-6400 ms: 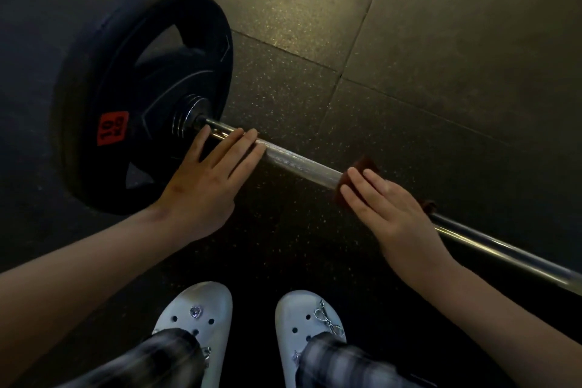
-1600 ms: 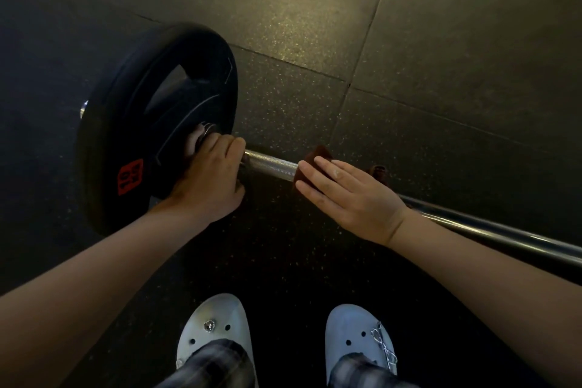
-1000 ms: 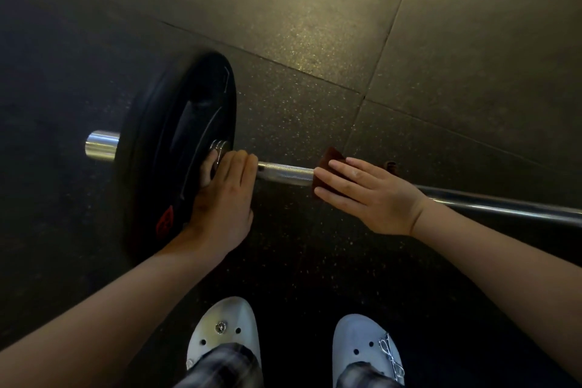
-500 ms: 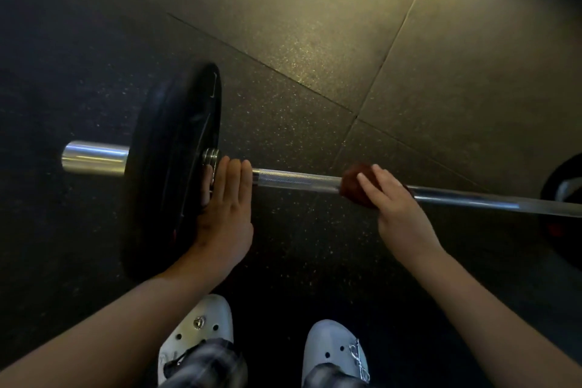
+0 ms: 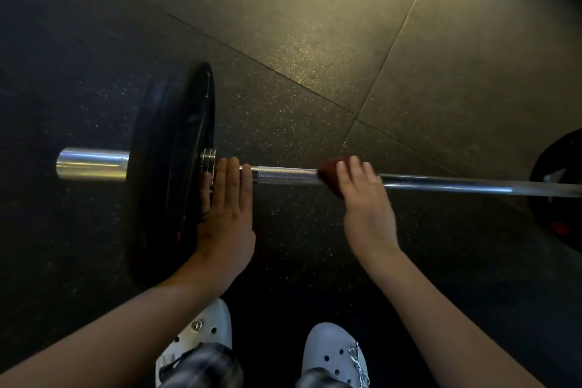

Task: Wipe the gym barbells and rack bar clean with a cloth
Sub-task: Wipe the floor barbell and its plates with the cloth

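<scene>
Beside the plate (image 5: 170, 167), the left grip (image 5: 225, 214) lay flat, fingers straight, on the barbell (image 5: 286, 174). Further right, the right grip (image 5: 367, 208) curled round the dark-red cloth (image 5: 329, 175) on the shaft. Rightward, the bar (and the unseen rack bar) seemingly awaited wiping.

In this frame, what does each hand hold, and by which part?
The right hand grips the reddish cloth, fingers curled over its top against the barbell shaft. The left hand holds nothing; it rests flat on the shaft beside the weight plate.
</scene>
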